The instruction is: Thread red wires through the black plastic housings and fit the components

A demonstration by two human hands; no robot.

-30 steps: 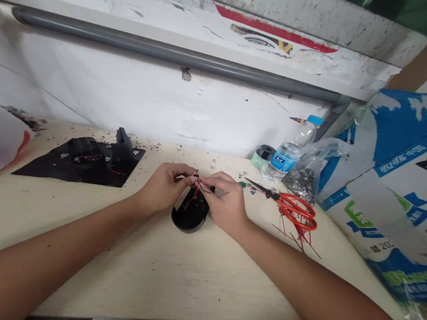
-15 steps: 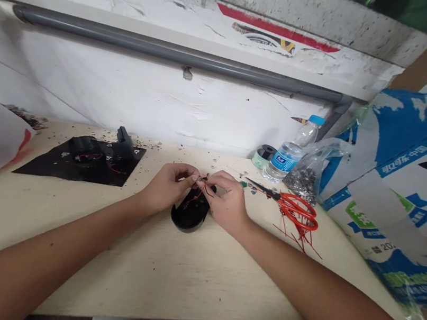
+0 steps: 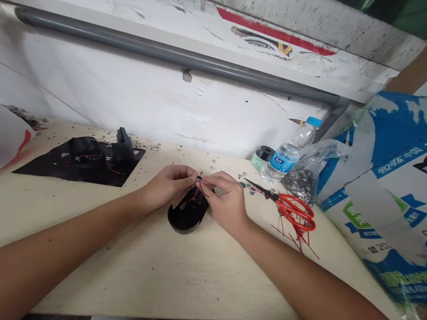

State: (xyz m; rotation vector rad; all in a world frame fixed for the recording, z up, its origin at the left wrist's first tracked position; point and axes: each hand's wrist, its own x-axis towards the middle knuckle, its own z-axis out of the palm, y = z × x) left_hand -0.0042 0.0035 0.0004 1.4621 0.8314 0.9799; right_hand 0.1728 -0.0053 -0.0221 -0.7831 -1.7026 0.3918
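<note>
Over the middle of the table a black rounded plastic housing (image 3: 186,221) lies with its hollow side up. My left hand (image 3: 167,186) is closed at its far end, thumb and forefinger pinching a tiny dark part (image 3: 199,178) too small to name. Thin red wire (image 3: 193,196) runs from the fingertips down into the housing. My right hand (image 3: 228,198) is closed too, its fingertips meeting the left ones and pinching thin wire; a dark strand shows below them. The exact contact between wire and part is hidden by the fingers.
Right of my hands lie red-handled scissors (image 3: 295,209) on cut red wires (image 3: 300,241). Behind them stand a water bottle (image 3: 282,158), tape rolls (image 3: 262,157) and a clear bag (image 3: 302,179) of small parts. Black housings (image 3: 85,150) rest on a black sheet (image 3: 40,163). A carton (image 3: 404,199) borders the right.
The housing has shifted slightly left and toward me. Both hands remain pinched together at nearly the same spot, and the red wire now hangs straighter into the housing.
</note>
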